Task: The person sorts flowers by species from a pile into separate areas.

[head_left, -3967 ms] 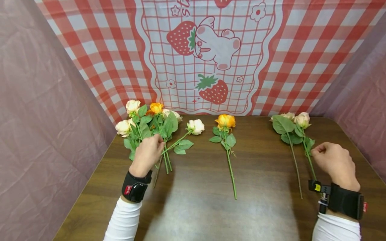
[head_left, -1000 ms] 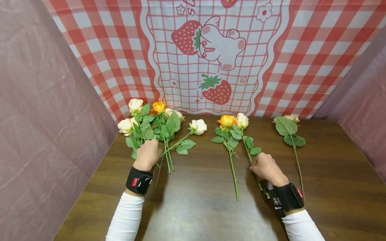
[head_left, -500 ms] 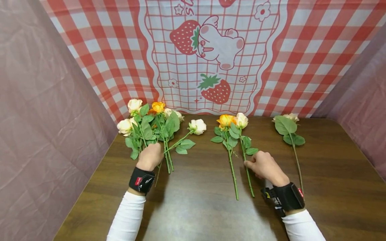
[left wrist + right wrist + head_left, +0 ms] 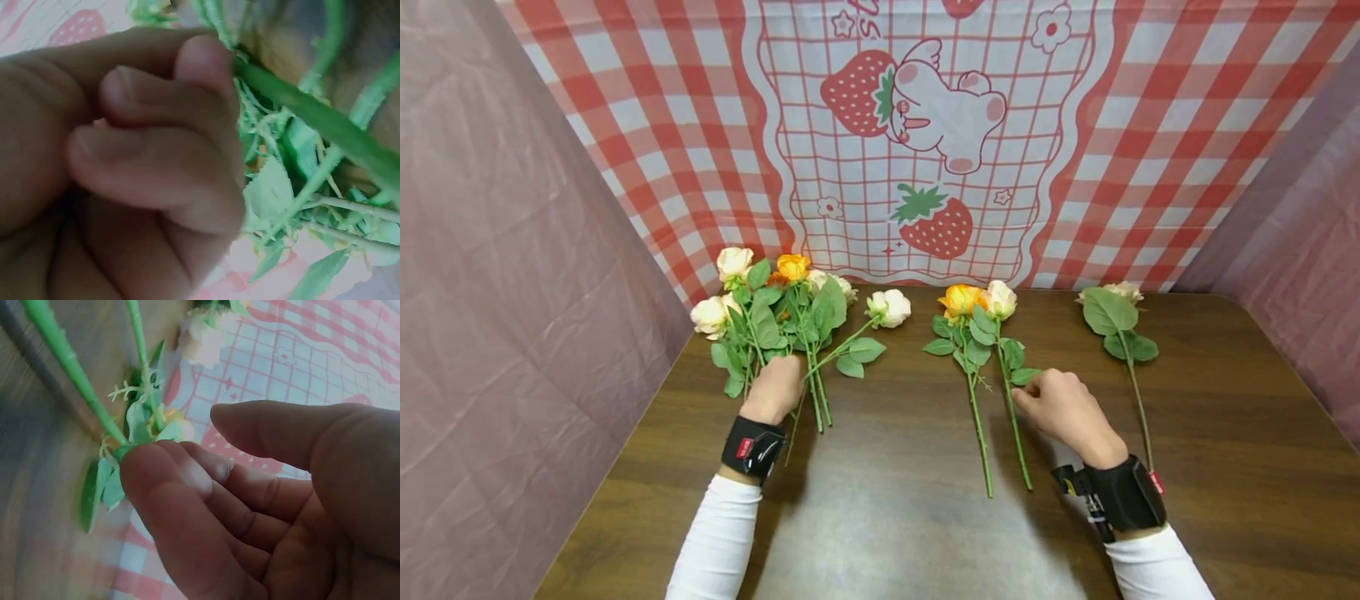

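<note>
My left hand pinches a green stem between thumb and index finger. That stem runs up to a white rose leaning right of the flower pile. My right hand is beside the stem of a cream rose. In the right wrist view the thumb stands apart from the loosely bent fingers, with nothing between them. Left of the cream rose lies an orange rose, their heads side by side and their stems pointing toward me.
Several cream and orange roses overlap in a pile at the table's back left. A pale rose with broad leaves lies at the right. The brown table ends at a checked cloth behind.
My right hand has brought the cream rose from the right side to beside the orange one and let go of its stem. The left hand's white rose has tipped slightly upward.
</note>
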A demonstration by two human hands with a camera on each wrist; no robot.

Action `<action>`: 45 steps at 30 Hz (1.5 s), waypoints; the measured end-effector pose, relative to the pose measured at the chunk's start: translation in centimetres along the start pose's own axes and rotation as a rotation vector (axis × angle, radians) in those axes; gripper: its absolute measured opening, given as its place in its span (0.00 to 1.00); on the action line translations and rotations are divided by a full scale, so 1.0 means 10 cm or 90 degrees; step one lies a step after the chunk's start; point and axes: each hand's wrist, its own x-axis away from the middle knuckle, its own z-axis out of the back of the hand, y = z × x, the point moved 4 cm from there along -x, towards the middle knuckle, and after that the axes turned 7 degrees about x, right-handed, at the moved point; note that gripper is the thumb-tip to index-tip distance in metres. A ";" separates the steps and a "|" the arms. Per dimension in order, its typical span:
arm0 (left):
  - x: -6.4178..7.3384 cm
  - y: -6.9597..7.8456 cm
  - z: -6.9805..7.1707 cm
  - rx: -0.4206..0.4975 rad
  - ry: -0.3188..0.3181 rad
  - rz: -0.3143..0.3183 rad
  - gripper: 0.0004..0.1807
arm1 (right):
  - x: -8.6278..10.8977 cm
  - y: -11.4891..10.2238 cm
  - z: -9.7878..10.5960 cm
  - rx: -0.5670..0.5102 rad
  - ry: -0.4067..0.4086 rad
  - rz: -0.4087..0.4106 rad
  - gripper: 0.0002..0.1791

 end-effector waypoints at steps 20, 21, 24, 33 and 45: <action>0.45 1.17 0.07 0.436 0.027 -0.309 0.06 | 0.26 -0.85 0.01 -0.224 0.041 0.223 0.06; 0.49 1.23 0.05 0.456 0.009 -0.313 0.06 | 0.28 -0.88 0.00 -0.235 0.044 0.229 0.06; 0.59 1.36 -0.02 0.512 -0.036 -0.323 0.07 | 0.32 -0.96 -0.02 -0.271 0.046 0.248 0.06; 0.65 1.45 -0.09 0.523 -0.009 -0.362 0.06 | 0.35 -0.99 -0.08 -0.354 0.005 0.230 0.02; 0.64 1.42 -0.05 0.419 0.043 -0.365 0.07 | 0.11 -0.21 0.13 -0.142 -0.039 0.005 0.07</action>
